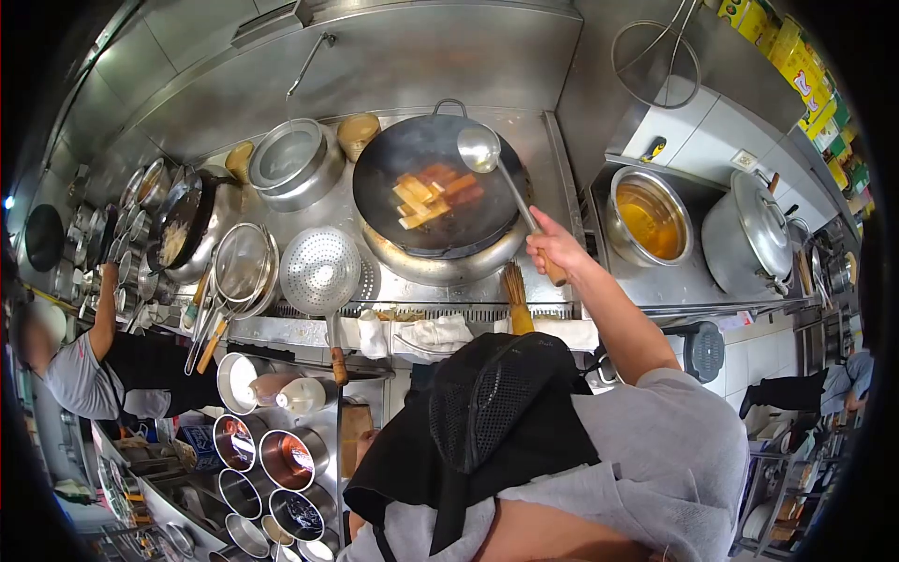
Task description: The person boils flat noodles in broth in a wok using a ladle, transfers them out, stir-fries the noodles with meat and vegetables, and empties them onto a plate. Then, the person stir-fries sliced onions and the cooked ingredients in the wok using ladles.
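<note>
My right hand point(556, 247) is closed around the wooden-ended handle of a steel ladle point(478, 149). The ladle's bowl is over the far right side of a black wok point(382, 183), which sits on a round burner ring. Golden rectangular pieces of food point(421, 200), possibly tofu, lie in the wok with some reddish sauce around them. Of my left hand point(364, 442) only a small patch shows beside my apron, low and left of centre; its fingers are mostly hidden. Just below the wok stands a bamboo brush point(517, 300), near my right forearm.
A perforated skimmer point(320, 271) and wire strainers point(245, 267) rest left of the wok. Right are a bowl of yellowish oil point(648, 215) and a lidded pot point(760, 225). Sauce containers point(291, 457) stand lower left. Another person point(89, 365) works at the left; one more is far right.
</note>
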A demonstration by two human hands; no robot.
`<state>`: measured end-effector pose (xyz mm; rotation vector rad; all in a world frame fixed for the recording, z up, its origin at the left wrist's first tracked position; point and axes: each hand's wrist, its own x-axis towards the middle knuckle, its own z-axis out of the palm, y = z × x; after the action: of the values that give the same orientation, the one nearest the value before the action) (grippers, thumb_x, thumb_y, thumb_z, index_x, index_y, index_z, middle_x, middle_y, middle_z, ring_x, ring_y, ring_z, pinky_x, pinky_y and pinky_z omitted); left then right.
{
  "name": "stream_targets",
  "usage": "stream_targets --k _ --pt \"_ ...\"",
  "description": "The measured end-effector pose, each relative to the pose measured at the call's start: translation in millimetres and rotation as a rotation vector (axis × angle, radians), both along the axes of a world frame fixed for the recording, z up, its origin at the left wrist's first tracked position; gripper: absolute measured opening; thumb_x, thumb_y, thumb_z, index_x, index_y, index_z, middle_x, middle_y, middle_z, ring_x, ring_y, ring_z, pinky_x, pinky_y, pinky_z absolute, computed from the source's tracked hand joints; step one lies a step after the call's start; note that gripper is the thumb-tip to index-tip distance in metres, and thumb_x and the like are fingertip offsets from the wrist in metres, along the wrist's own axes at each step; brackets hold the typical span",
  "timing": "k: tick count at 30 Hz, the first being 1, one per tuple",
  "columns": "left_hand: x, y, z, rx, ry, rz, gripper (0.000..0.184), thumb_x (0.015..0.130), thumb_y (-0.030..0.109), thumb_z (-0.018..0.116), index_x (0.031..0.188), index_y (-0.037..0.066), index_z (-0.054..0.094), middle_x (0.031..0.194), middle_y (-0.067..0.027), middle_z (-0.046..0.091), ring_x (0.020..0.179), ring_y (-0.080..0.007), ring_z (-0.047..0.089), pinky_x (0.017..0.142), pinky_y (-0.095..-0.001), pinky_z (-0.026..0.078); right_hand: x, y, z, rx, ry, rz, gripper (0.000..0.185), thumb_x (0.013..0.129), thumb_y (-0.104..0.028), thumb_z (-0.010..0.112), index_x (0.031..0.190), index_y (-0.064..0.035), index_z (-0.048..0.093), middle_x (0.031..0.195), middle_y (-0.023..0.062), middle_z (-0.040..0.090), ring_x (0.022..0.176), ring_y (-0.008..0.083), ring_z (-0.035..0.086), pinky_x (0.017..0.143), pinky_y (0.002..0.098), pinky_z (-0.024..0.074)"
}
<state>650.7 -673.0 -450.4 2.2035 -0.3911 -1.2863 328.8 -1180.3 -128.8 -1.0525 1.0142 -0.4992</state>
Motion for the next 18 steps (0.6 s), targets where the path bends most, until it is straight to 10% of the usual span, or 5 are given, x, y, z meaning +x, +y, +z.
stream_targets --k 6,13,18 --pt "5 -1 3 0.003 -0.006 0.002 0.039 0.081 0.022 0.070 0.112 -0.001 0.061 0.080 -0.0125 0.068 0.069 -0.0202 0.065 0.059 -0.0336 0.052 28 15 -23 -0.311 0.294 0.095 0.080 0.084 0.002 0.052 0.152 -0.0054 0.009 0.071 0.0033 0.047 0.049 0.0129 0.048 0.045 0.0298 0.0431" --pt "10 -6 4 0.009 -0.007 0.002 0.039 0.080 0.022 0.070 0.111 -0.001 0.061 0.080 -0.0127 0.068 0.069 -0.0202 0.065 0.060 -0.0335 0.052 3 5 -39 0.474 -0.549 -0.027 0.081 0.088 -0.002 0.051 0.152 -0.0259 0.010 0.071 0.0048 0.050 0.049 0.0124 0.045 0.046 0.0269 0.0402" --pt "14 -9 4 0.012 -0.016 -0.011 0.039 0.080 0.021 0.071 0.111 -0.001 0.061 0.080 -0.0129 0.068 0.070 -0.0201 0.065 0.060 -0.0334 0.052 19 19 -25 0.064 -0.067 -0.002 0.080 0.087 0.000 0.051 0.153 -0.0189 0.010 0.070 0.0056 0.050 0.050 0.0134 0.047 0.046 0.0276 0.0407"
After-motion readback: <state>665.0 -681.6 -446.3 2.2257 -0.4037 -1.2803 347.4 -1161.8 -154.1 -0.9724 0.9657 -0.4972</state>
